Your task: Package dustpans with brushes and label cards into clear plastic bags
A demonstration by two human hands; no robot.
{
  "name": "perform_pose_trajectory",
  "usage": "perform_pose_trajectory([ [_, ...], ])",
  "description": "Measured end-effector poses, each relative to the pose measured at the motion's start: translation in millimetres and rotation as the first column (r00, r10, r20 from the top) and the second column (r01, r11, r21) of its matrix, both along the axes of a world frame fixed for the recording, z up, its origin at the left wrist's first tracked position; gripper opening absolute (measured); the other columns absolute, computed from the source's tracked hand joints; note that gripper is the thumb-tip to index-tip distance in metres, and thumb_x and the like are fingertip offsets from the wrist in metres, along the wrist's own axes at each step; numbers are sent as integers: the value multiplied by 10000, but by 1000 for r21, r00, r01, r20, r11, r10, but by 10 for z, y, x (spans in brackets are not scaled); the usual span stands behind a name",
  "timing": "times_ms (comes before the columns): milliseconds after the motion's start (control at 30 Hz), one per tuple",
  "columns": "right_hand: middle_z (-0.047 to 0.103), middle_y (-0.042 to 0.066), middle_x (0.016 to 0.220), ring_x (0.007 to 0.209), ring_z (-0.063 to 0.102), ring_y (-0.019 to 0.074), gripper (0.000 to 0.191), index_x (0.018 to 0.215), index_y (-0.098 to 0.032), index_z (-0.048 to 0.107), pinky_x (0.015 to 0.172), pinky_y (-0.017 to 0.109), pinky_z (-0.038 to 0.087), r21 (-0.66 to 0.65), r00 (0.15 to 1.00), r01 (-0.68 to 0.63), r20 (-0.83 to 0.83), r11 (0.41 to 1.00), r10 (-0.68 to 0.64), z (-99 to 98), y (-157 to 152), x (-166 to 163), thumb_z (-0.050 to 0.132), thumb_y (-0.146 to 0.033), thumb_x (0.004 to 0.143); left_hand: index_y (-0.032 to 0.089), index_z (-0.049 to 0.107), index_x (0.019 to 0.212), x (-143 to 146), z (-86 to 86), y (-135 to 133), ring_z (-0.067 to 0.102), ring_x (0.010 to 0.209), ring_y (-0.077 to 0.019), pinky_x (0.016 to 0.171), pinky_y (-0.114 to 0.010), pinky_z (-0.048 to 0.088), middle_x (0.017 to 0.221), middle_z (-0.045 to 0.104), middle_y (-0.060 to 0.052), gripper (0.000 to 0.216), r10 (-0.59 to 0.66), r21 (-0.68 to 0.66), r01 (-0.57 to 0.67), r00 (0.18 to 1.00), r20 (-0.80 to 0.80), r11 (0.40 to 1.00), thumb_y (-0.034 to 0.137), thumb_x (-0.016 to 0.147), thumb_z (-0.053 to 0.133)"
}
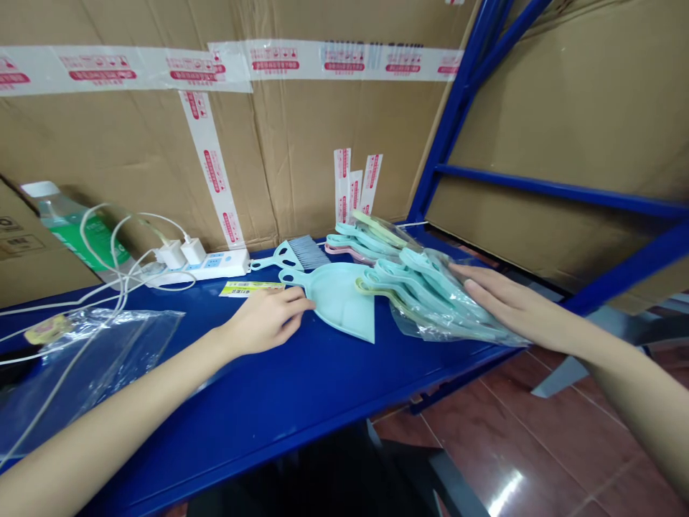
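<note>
Right hand (498,294) unclenched against bagged stack (430,294); nearward drag could spill it. Left hand (266,319) at dustpan (339,298), grip unclear.

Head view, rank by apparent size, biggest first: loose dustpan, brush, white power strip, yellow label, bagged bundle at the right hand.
1. Bagged bundle
2. Loose dustpan
3. Brush and white power strip: too alike to rank
4. Yellow label, partly covered by the left hand, perhaps
</note>
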State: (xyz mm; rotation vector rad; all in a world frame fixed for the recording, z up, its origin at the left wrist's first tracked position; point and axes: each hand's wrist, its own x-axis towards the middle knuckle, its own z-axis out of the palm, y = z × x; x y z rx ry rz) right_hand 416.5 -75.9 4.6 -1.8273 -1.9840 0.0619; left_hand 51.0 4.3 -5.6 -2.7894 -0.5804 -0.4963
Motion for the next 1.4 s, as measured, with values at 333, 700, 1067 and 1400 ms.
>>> perform_pose_trajectory([
  [333, 415, 266, 1520, 1426, 365, 358, 713, 1400, -61, 472, 1147, 527, 330, 12, 995, -11, 104, 1000, 10, 0, 35, -353, 286, -570, 936, 144, 665, 954, 324, -116, -2, 628, 834, -209, 697, -330, 433, 898, 684, -58, 92, -31, 193, 80, 969, -246, 978, 120, 909, 588],
  [700, 539, 217, 1438, 1327, 496, 396, 716, 1421, -115, 443, 1056, 542, 456, 79, 985, -35, 172, 996, 21, -99, 88, -542, 410, -581, 879, 163, 623, 836, -6, -97, -420, 541, 652, -165, 598, -329, 376, 733, 629, -16, 220, -40, 287, 116, 966, -256, 951, 74, 969, 473],
  [1067, 580, 231, 1380, 1302, 497, 462, 764, 1431, -127, 453, 1023, 598, 471, 136, 981, -80, 187, 987, 54, -161, 140, -793, 536, -571, 815, 141, 652, 937, -549, -34, -626, 585, 691, -166, 605, -312, 426, 794, 677, -28, 159, 19, 298, 56, 970, -243, 953, 48, 933, 522],
  [1400, 591, 218, 1368, 1170, 581, 516, 874, 1467, -208, 404, 818, 668, 562, 138, 986, 5, 164, 990, -28, -134, 203, -797, 328, -771, 803, 136, 660, 980, -823, -128, -674, 563, 647, -168, 572, -326, 421, 760, 655, -23, 193, -11, 182, 51, 977, -211, 982, 78, 944, 480],
])
